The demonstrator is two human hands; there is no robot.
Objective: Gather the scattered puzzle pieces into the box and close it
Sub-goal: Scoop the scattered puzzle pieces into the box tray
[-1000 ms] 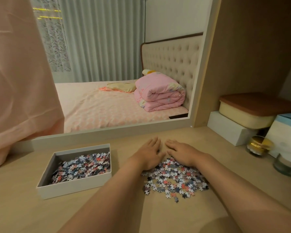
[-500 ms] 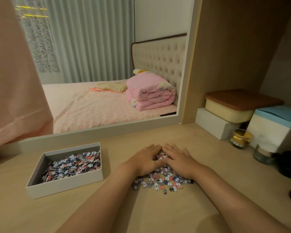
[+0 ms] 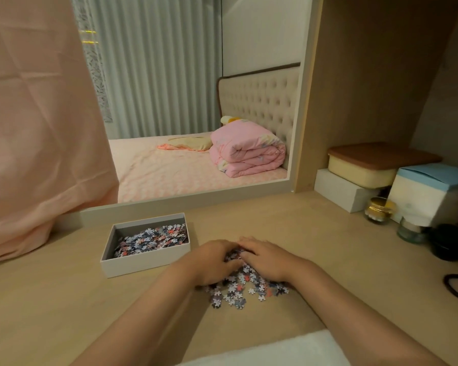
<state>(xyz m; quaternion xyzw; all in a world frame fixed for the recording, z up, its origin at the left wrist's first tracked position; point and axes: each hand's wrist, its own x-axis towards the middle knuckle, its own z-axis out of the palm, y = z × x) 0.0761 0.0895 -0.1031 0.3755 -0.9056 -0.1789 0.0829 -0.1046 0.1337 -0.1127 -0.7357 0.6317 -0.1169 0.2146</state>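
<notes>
In the head view, a heap of loose puzzle pieces (image 3: 237, 290) is seen on the light wooden table (image 3: 341, 260), in front of the person and slightly right of centre. The heap is enclosed from both sides by two bare hands.

The left hand (image 3: 213, 262) is laid on the heap's left side with its fingers curled inward round the pieces. The right hand (image 3: 266, 257) is cupped over the right and far side, its fingers bent down onto the pieces. The fingertips of the two hands meet at the far edge of the heap. A fringe of pieces is left uncovered on the near side, between the wrists.

The box (image 3: 146, 261), white outside and grey inside, is placed just left of the hands, apart from the left hand. It is uncovered, and a layer of pieces is spread over its floor.

At the right edge of the table, a gold-lidded jar (image 3: 380, 210) and a glass jar (image 3: 411, 229) are set before a blue-topped carton (image 3: 431, 190). A cream container with a brown lid (image 3: 368, 167) is stacked on a white block (image 3: 341, 192). A pink cloth (image 3: 37, 128) is hung at the left.
</notes>
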